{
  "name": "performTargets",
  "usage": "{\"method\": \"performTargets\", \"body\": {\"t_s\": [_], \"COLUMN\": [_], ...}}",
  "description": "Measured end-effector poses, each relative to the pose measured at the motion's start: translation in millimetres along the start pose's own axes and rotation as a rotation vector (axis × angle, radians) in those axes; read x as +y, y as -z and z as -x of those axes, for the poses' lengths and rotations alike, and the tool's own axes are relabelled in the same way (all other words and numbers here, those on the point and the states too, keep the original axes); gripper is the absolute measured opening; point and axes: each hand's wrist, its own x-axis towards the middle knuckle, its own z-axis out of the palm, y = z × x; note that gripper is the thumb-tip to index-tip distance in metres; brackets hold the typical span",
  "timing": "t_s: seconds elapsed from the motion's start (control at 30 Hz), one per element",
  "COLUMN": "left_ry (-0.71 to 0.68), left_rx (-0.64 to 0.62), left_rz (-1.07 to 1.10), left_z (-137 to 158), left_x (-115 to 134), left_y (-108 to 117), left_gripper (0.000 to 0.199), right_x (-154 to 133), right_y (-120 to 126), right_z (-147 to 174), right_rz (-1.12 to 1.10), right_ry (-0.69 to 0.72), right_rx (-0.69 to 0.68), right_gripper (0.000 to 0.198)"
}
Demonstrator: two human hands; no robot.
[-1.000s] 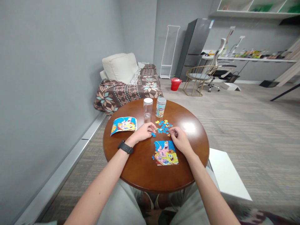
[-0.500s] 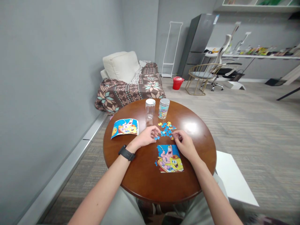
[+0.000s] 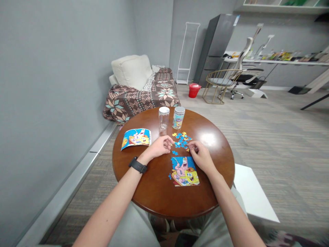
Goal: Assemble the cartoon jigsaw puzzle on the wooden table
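Loose jigsaw pieces (image 3: pixel 182 140), mostly blue with some yellow, lie in a small heap mid-table. At the heap's left edge, my left hand (image 3: pixel 162 146), with a black watch on its wrist, has its fingers curled; a small yellowish puzzle piece (image 3: pixel 171 144) shows at the fingertips. My right hand (image 3: pixel 202 156) has thumb and forefinger together at the heap's right edge; what they pinch, if anything, is hidden. A couple of joined blue pieces (image 3: pixel 174 153) lie between heap and puzzle. Closer to me is the partly assembled cartoon puzzle (image 3: pixel 185 172), its left edge uneven.
A curled picture sheet (image 3: pixel 136 138) with the same cartoon lies on the round wooden table (image 3: pixel 154 192) at left. Behind the heap stand a clear jar (image 3: pixel 163 119) with a white lid and a printed can (image 3: pixel 178 118). A covered sofa (image 3: pixel 144 92) is beyond.
My left hand has lifted slightly up and away from the joined blue pieces, which now show fully. My right hand stays at the heap's right edge. The view has shifted slightly.
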Motion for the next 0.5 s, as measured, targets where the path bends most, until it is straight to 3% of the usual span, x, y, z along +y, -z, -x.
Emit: {"method": "performTargets", "body": {"t_s": [0.1, 0.33, 0.5], "left_ry": [-0.009, -0.079, -0.127], "left_rx": [0.009, -0.105, -0.091], "left_rz": [-0.076, -0.377, -0.478], "left_z": [-0.2, 4.3, 6.1], "left_x": [2.7, 8.1, 8.6], "left_y": [0.7, -4.6, -7.4], "left_gripper": [0.036, 0.032, 0.023], "right_x": [0.5, 2.4, 0.6], "right_y": [-0.9, -2.5, -1.6], "right_z": [-0.3, -0.8, -0.4], "right_rz": [-0.003, -0.024, -0.014], "right_ry": [-0.007, -0.018, -0.013], "right_rx": [-0.002, -0.004, -0.008], "right_gripper": [0.014, 0.014, 0.014]}}
